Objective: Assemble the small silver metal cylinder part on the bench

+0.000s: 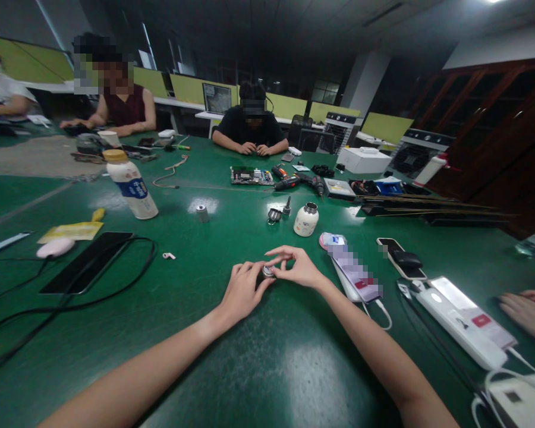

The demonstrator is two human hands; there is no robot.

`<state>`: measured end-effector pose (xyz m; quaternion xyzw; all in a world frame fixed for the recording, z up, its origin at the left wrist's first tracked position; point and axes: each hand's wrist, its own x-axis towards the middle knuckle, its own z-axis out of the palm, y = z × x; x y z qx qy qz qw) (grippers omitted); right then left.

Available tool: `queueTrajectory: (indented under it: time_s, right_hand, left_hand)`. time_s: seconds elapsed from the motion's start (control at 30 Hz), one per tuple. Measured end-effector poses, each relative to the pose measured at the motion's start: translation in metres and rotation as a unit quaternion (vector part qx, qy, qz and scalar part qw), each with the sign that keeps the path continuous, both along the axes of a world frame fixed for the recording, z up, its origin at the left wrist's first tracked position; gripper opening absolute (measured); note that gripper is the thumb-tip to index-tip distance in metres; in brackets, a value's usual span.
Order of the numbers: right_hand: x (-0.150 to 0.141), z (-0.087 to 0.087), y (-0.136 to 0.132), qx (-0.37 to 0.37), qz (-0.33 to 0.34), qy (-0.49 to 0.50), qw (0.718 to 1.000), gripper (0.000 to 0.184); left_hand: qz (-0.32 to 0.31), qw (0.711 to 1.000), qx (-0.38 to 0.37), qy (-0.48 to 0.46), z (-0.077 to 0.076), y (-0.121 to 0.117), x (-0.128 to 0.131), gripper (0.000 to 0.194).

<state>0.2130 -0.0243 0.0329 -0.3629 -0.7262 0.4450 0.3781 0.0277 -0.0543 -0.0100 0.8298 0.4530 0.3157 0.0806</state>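
On the green table point(267, 368) both my hands meet over a small round metal part point(267, 271). My left hand point(243, 291) has its fingers curled against the part from the left. From the right, my right hand point(294, 266) pinches it with thumb and fingertips, the other fingers arched above. The part rests on or just above the table surface; most of it is hidden by my fingers. A small white jar point(305, 219) with a metal neck stands just beyond my hands.
Phones point(355, 274) and a power bank point(461, 321) lie to the right, near another person's hand point(528, 309). A white bottle point(130, 184), a black phone with cable point(87, 261) and an earbud point(169, 256) lie left. Small metal parts point(274, 215), a circuit board point(251, 176) and a drill lie farther back. People sit across.
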Motion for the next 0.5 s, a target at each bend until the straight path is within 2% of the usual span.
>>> queueTrajectory:
  time_s: [0.23, 0.37, 0.5]
  right_hand:
    - [-0.0062, -0.0042, 0.0009, 0.009, -0.039, 0.012, 0.999, 0.034]
    - [-0.0074, -0.0063, -0.0005, 0.041, -0.056, 0.003, 0.998, 0.034]
    - [-0.0066, -0.0065, -0.0035, 0.097, -0.047, -0.053, 0.993, 0.032]
  left_hand:
    - [0.001, 1.000, -0.005, -0.002, 0.0012, -0.0004, 0.0000, 0.029]
    - [0.003, 1.000, -0.004, -0.004, 0.0015, -0.0002, -0.0004, 0.029]
    - [0.006, 1.000, 0.002, -0.006, -0.0003, 0.0004, -0.0005, 0.032]
